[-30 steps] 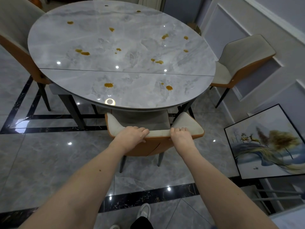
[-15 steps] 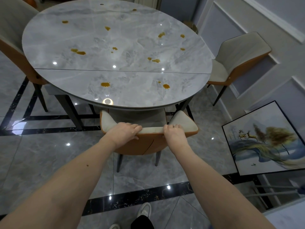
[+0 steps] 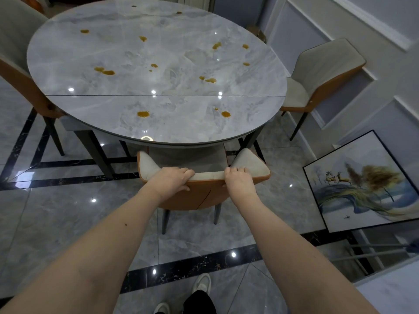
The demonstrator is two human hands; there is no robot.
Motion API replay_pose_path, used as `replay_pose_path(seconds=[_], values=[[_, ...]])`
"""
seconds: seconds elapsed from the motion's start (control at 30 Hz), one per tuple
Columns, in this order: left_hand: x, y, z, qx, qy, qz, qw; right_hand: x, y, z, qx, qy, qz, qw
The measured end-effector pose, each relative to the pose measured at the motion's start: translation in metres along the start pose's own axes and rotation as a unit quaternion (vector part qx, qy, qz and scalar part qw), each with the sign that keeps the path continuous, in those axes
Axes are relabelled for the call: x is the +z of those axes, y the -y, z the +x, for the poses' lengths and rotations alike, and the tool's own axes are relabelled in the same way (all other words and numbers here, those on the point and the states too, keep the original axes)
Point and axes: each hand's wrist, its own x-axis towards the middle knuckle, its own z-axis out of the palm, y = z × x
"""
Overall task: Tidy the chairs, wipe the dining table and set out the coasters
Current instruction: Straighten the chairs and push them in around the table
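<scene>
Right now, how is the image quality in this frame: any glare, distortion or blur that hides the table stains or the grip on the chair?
Head view: sharp overall; small ceiling-light glints dot the table and floor, covering none of the amber stains. Wide-angle distortion bends the wall panels and stretches the forearms. Left hand and right hand on the chair back are clearly lit.

Grey marble table (image 3: pixel 158 123) with amber spots (image 3: pixel 143 114); orange-and-cream chair (image 3: pixel 204 196).

Both hands (image 3: pixel 205 181) clenched, arms outstretched
</scene>
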Motion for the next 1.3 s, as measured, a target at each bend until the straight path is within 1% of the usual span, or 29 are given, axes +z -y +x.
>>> replay_pose_path(seconds=[0.27, 0.47, 0.6, 0.73, 0.83, 1.0, 1.1, 1.17, 1.23, 1.3], values=[[-0.006, -0.009, -0.002, -0.037, 0.018, -0.011, 0.999, -0.001, 0.005, -0.022, 0.018, -0.047, 0.024, 0.998], [-0.012, -0.016, -0.002, -0.051, 0.011, -0.007, 0.999, 0.0, 0.002, -0.034, 0.019, -0.064, 0.053, 0.996], [-0.024, -0.02, 0.0, -0.046, 0.0, -0.018, 0.999, 0.001, -0.006, -0.036, 0.012, -0.089, 0.062, 0.994], [-0.038, -0.033, 0.02, -0.036, -0.013, -0.012, 0.999, 0.001, -0.031, -0.034, 0.007, -0.102, 0.072, 0.992], [-0.044, -0.055, 0.044, -0.037, -0.015, -0.027, 0.999, 0.007, -0.06, -0.031, 0.009, -0.107, 0.073, 0.992], [-0.064, -0.119, 0.112, -0.014, -0.015, -0.031, 0.999, 0.028, -0.15, -0.03, 0.011, -0.124, 0.078, 0.989], [-0.073, -0.155, 0.151, -0.015, -0.017, -0.035, 0.999, 0.037, -0.205, -0.032, 0.027, -0.111, 0.097, 0.989], [-0.079, -0.182, 0.174, -0.007, -0.023, -0.049, 0.999, 0.043, -0.239, -0.034, 0.035, -0.093, 0.09, 0.991], [-0.084, -0.212, 0.204, 0.011, -0.023, -0.049, 0.998, 0.048, -0.277, -0.035, 0.06, -0.093, 0.069, 0.991], [-0.088, -0.231, 0.231, 0.012, -0.014, -0.053, 0.998, 0.048, -0.305, -0.034, 0.079, -0.102, 0.075, 0.989]])
